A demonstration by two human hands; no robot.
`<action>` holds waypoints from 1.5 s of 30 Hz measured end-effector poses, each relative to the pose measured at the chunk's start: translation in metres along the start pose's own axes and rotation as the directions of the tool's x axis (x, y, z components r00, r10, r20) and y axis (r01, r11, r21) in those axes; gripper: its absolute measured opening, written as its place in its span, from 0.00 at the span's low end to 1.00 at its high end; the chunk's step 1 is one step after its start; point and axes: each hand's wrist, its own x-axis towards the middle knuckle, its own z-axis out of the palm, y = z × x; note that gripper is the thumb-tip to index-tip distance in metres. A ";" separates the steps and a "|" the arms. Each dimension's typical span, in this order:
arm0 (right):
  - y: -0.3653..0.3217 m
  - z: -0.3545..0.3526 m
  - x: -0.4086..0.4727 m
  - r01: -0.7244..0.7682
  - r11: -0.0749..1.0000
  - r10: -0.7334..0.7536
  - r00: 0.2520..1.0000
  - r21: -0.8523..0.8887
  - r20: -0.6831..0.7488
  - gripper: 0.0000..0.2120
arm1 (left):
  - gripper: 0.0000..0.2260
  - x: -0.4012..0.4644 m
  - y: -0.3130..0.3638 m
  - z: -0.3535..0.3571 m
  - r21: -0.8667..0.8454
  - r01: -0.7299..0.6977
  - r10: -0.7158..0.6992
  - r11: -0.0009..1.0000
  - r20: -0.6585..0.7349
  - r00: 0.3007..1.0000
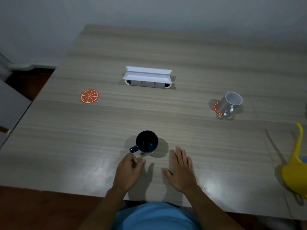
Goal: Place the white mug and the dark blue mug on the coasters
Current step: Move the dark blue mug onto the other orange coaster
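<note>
The dark blue mug [147,142] stands upright on the bare table near the front middle, its handle pointing left toward me. My left hand [128,172] hovers just below that handle, fingers loosely curled and holding nothing. My right hand [180,168] lies flat and spread to the right of the mug, apart from it. The white mug [230,102] stands at the right on an orange coaster [216,108] that is mostly hidden beneath it. A second orange-slice coaster [89,96] lies bare at the left.
A white open box [147,78] sits at the table's [182,130] middle back. A yellow object [295,165] lies at the right edge. The table's left edge drops to a dark floor, and the front edge is by my body.
</note>
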 end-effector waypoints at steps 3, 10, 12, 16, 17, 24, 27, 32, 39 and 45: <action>0.001 0.003 0.001 -0.002 1.000 0.002 1.000 -0.018 0.003 0.42 | 0.16 0.005 -0.004 -0.005 -0.084 0.057 -0.062 0.995 -0.051 0.997; -0.001 0.004 0.002 -0.009 1.000 0.010 1.000 -0.017 0.011 0.43 | 0.15 0.016 0.009 -0.011 -0.247 -0.040 0.035 0.968 -0.024 0.999; -0.006 0.003 0.002 -0.030 1.000 0.030 0.999 0.002 0.010 0.44 | 0.12 0.020 0.011 -0.011 -0.248 -0.033 0.036 0.968 0.009 0.999; -0.018 0.000 0.004 -0.068 0.996 0.068 0.998 0.055 -0.004 0.44 | 0.09 0.019 0.007 -0.009 -0.310 -0.004 0.026 0.951 0.065 0.998; -0.020 -0.001 0.004 -0.071 0.995 0.072 0.997 0.063 -0.006 0.43 | 0.08 0.019 0.006 -0.009 -0.343 0.014 0.013 0.939 0.077 0.997; -0.055 -0.006 0.023 -0.006 1.000 0.006 1.000 0.022 0.012 0.41 | 0.11 0.033 0.000 -0.028 -0.472 0.074 -0.059 0.878 0.046 0.997; -0.078 -0.006 0.038 0.039 0.999 -0.039 0.998 -0.012 0.043 0.41 | 0.11 0.046 -0.005 -0.043 -0.499 0.088 -0.103 0.862 -0.002 0.995; -0.127 -0.008 0.074 0.092 0.994 -0.087 0.993 -0.063 0.077 0.42 | 0.16 0.076 -0.019 -0.082 -0.471 0.029 -0.090 0.882 -0.108 0.990; -0.204 -0.010 0.120 0.069 0.989 -0.052 0.990 -0.128 0.132 0.51 | 0.16 0.139 -0.036 -0.143 -0.492 -0.015 -0.107 0.871 -0.219 0.970; -0.223 0.005 0.135 0.034 0.991 -0.004 0.976 -0.132 0.219 0.54 | 0.17 0.196 -0.040 -0.183 -0.528 -0.045 -0.104 0.848 -0.249 0.963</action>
